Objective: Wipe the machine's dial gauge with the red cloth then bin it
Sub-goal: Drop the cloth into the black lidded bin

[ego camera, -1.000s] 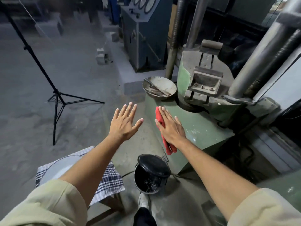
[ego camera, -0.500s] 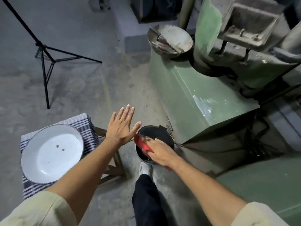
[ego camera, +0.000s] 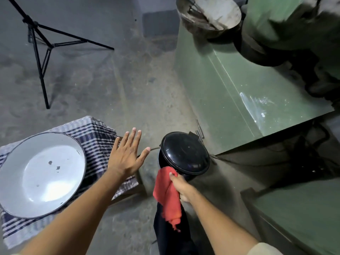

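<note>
A grey, dusty concrete floor fills most of the view. On the right stands the green-painted sheet-metal machine base, with a scuffed white patch on its sloping top. At the lower left a wide white enamel basin with a dark rim lies on a blue-and-white checked cloth draped over a low stand. A black tripod stands at the upper left, and a worn round metal pan holding dark tools sits on the machine's top corner. Beside the base is a small black round bin with a raised domed lid, tilted so a dark gap shows on its near side. The left hand hovers flat with fingers spread wide, empty, just left of the bin. The right hand is closed around the crumpled red cloth, which hangs down from the fist at the bin's near rim, over a dark trouser leg
</note>
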Action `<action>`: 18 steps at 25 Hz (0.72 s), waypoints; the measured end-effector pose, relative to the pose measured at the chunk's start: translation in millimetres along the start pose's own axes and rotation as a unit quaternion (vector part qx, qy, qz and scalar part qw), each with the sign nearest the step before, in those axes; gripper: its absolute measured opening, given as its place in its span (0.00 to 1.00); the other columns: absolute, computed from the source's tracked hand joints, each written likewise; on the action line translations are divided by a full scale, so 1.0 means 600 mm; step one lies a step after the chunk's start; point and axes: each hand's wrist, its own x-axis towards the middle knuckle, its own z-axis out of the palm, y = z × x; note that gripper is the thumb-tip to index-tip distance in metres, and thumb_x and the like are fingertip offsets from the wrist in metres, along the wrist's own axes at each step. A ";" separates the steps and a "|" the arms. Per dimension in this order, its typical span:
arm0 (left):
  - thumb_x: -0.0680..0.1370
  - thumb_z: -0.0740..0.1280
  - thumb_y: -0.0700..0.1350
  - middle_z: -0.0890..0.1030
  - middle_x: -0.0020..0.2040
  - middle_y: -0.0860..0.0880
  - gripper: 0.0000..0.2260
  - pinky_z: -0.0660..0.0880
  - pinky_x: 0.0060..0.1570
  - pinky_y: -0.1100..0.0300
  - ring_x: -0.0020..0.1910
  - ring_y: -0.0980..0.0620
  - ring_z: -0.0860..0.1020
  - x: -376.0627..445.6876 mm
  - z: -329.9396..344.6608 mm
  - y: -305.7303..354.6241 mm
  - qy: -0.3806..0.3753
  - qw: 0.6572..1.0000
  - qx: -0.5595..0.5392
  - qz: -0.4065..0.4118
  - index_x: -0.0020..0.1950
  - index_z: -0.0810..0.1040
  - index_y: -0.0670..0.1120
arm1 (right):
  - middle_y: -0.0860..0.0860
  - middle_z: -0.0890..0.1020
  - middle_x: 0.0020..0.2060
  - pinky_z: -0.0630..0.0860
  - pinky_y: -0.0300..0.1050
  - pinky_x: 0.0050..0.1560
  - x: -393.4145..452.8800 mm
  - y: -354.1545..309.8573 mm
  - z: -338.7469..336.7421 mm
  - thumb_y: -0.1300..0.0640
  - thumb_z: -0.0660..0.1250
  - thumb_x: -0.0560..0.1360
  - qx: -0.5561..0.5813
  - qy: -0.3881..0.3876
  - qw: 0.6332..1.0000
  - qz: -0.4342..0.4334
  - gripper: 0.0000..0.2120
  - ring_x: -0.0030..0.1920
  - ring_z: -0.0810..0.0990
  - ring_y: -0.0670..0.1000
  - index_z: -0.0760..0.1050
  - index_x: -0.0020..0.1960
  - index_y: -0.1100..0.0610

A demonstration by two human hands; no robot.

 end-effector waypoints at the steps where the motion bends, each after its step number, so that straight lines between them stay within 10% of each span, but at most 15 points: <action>1: 0.80 0.38 0.71 0.41 0.88 0.50 0.40 0.42 0.86 0.45 0.88 0.49 0.43 0.007 0.016 -0.008 -0.004 1.000 -0.001 -0.002 0.88 0.41 0.52 | 0.61 0.76 0.76 0.72 0.56 0.78 0.025 0.004 0.001 0.51 0.57 0.90 0.071 0.014 0.996 0.050 0.23 0.75 0.76 0.60 0.65 0.81 0.60; 10: 0.83 0.41 0.70 0.40 0.88 0.50 0.37 0.41 0.86 0.44 0.87 0.49 0.42 0.061 0.094 -0.042 -0.031 0.999 0.012 0.017 0.88 0.39 0.53 | 0.62 0.75 0.76 0.66 0.45 0.75 0.084 0.038 0.036 0.59 0.59 0.89 0.087 0.252 0.961 -0.079 0.20 0.77 0.73 0.61 0.70 0.78 0.65; 14: 0.83 0.42 0.69 0.42 0.88 0.50 0.37 0.43 0.86 0.44 0.88 0.49 0.43 0.080 0.096 -0.011 -0.032 0.999 0.007 0.026 0.88 0.40 0.52 | 0.62 0.77 0.74 0.66 0.36 0.71 0.096 -0.016 -0.028 0.61 0.64 0.86 0.066 0.253 0.958 -0.115 0.19 0.77 0.74 0.60 0.74 0.75 0.68; 18: 0.83 0.41 0.69 0.43 0.89 0.50 0.37 0.45 0.86 0.43 0.88 0.49 0.44 0.098 0.102 0.019 -0.033 0.998 0.002 0.045 0.88 0.41 0.52 | 0.56 0.75 0.77 0.63 0.48 0.82 0.111 -0.066 -0.066 0.51 0.70 0.84 -0.020 0.213 0.969 -0.127 0.26 0.79 0.71 0.58 0.73 0.78 0.61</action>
